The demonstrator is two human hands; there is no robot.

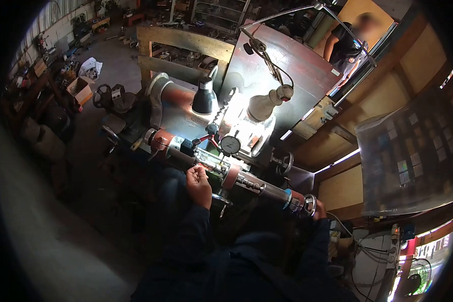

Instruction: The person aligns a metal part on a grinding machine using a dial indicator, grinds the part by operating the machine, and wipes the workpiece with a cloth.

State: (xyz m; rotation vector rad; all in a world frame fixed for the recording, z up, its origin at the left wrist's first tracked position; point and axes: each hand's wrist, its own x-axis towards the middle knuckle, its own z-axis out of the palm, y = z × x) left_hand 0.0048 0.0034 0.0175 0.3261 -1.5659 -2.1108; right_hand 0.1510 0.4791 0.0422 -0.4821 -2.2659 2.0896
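Right hand [319, 209] at handwheel [310, 206], grip hidden | left hand [199, 187], fingertips pinched beside machine [275, 192], contents unclear | dial gauge [230, 145] beyond left hand, above machine | likely risk: knuckle bump or wheel jolt disturbs gauge reading | pale lamp [262, 106] behind

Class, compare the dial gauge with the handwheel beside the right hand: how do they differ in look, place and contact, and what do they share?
The dial gauge has a pale, marked face in a dark rim; the handwheel is a shiny ring.
The gauge sits over the machine's middle section; the handwheel is at its right end.
No hand is on the gauge; the right hand is at the handwheel's rim.
Both are round.
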